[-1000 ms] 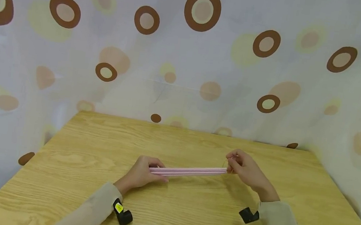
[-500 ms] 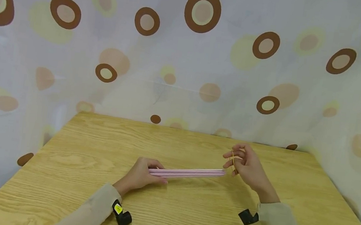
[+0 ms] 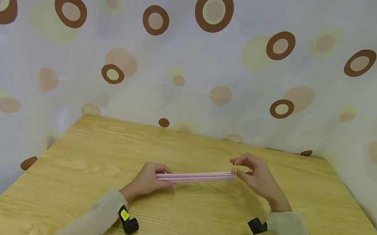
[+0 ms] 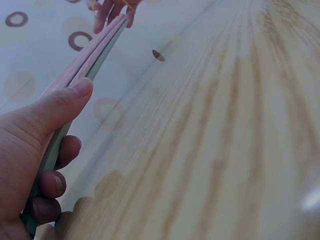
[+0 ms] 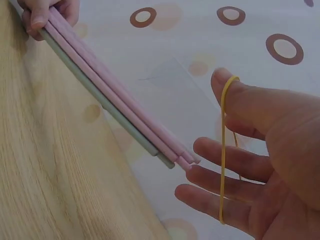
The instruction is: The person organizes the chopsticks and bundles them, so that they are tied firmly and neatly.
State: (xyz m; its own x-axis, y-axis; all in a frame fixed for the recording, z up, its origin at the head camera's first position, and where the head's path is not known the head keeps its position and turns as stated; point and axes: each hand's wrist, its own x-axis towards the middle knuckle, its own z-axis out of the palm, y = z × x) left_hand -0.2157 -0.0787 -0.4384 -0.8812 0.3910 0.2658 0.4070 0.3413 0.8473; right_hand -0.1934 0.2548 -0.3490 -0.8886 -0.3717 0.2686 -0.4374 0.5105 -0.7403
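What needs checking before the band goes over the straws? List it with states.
1. Left hand grips the straws at one end: ok.
2. Straw tips bunched together: ok.
3. Band stretched open across the right hand, thumb to fingers: ok.
4. Free straw ends inside the band loop: not ok, beside it.
5. Straws held above the table: ok.
6. Band free of twists: cannot tell.

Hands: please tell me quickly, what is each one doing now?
Left hand: grip closed around the bundle of straws.
Right hand: fingers spread, rubber band stretched over thumb and fingers.
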